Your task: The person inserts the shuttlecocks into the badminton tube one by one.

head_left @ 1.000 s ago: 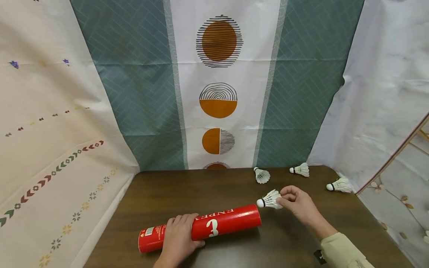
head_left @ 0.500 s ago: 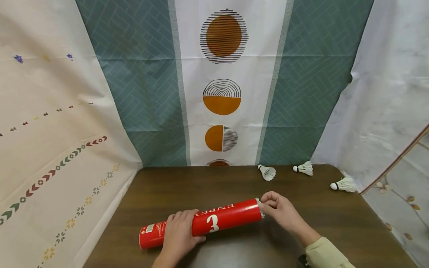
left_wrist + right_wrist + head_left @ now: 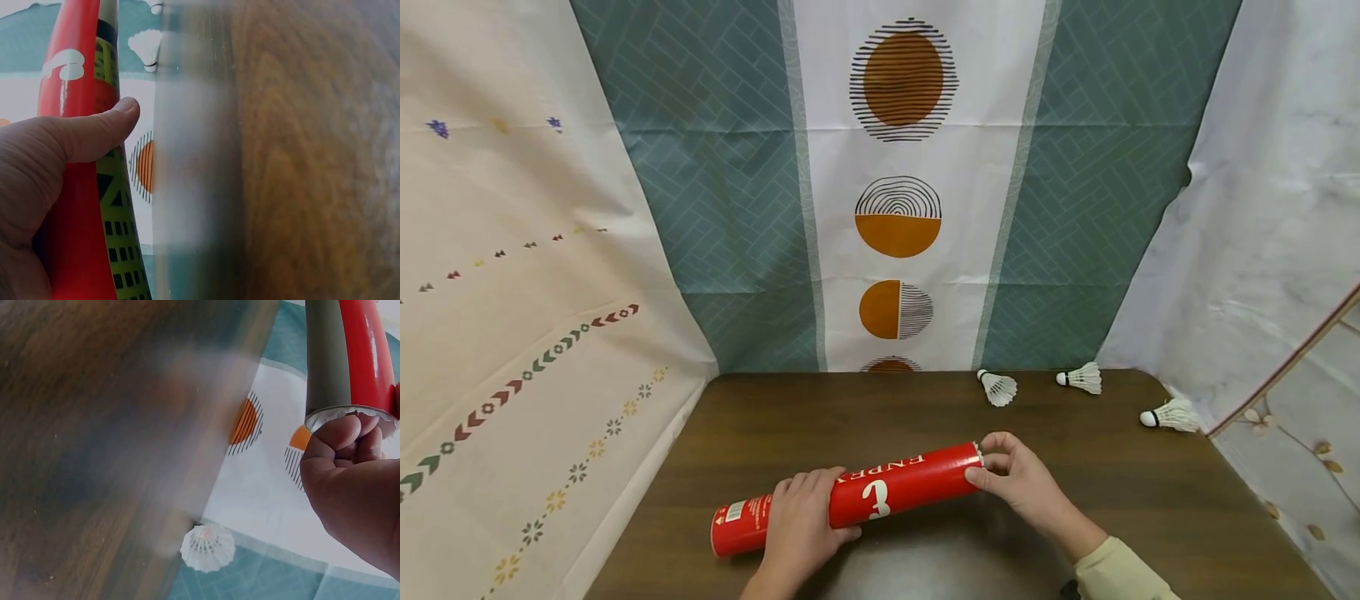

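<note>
A red shuttlecock tube lies slanted over the table, its mouth toward the right. My left hand grips it near the middle, and in the left wrist view the thumb crosses the tube's side. At the mouth is my right hand, thumb against the red outer wall and fingers bent at the opening. In the right wrist view these curled fingers press on the feather edge of a shuttlecock that is nearly level with the rim. The rest of that shuttlecock is hidden inside the tube.
Three white shuttlecocks lie toward the back right of the dark wooden table: one near the back edge, another further right, and a third by the right edge. Patterned cloths hang behind and at both sides.
My right hand has moved left and pushed the shuttlecock cork-first into the tube's mouth, its thumb now on the tube wall. The left hand keeps its grip on the tube.
</note>
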`<state>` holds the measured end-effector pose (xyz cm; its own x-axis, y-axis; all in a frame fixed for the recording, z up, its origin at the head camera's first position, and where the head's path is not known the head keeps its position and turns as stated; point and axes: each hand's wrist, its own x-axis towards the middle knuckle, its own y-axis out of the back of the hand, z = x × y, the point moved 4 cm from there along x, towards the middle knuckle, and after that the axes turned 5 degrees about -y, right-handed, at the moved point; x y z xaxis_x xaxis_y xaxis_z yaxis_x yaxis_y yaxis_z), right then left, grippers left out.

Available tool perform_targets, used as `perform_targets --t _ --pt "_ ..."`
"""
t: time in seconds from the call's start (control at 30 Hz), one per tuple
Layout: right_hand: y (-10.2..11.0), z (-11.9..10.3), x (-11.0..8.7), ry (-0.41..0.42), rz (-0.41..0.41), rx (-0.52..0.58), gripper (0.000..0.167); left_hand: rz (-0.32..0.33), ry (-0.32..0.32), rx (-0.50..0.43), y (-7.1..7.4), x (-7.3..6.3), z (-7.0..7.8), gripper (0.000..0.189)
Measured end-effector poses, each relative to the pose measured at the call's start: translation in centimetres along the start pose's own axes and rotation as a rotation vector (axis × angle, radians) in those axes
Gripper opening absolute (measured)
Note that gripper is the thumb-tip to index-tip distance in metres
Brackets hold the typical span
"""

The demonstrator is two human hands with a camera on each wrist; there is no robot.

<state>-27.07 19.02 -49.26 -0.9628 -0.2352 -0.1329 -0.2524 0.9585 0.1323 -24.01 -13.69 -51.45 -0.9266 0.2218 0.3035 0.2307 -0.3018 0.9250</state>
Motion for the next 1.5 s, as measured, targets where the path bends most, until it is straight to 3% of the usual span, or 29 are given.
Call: perform_targets --t 0.33,0.8,0.9,1.0,1.17,1.3,1.5 --pt "-0.7 0.7 -0.2 0.027 -0.101 0.014 0.048 0.024 -0.022 0.025 -0.2 -0.4 0.0 0.090" --pt "-0.4 0.6 -0.4 0.028 -0.132 0.002 0.045 0.023 -0.037 0.023 -0.3 -0.9 0.1 0.089" --pt "0.9 0.4 0.3 0.016 -0.070 -0.046 0.043 0.026 -0.037 0.021 -0.3 -0.9 0.1 0.089" --pt "3.0 0.2 1.5 0.001 0.059 -0.103 0.043 0.028 -0.034 0.018 -0.3 -0.9 0.1 0.089" --pt "6.4 0.3 4.3 -0.009 0.232 -0.234 0.056 0.030 -0.032 0.017 -0.4 -0.8 0.1 0.089" --pt "7.7 0.5 6.5 -0.038 0.251 -0.283 0.064 0.011 -0.034 0.008 -0.5 -0.9 0.0 0.089" --pt "7.2 0.5 9.4 -0.077 0.213 -0.282 0.069 0.010 -0.030 0.002 -0.5 -0.9 0.1 0.089"
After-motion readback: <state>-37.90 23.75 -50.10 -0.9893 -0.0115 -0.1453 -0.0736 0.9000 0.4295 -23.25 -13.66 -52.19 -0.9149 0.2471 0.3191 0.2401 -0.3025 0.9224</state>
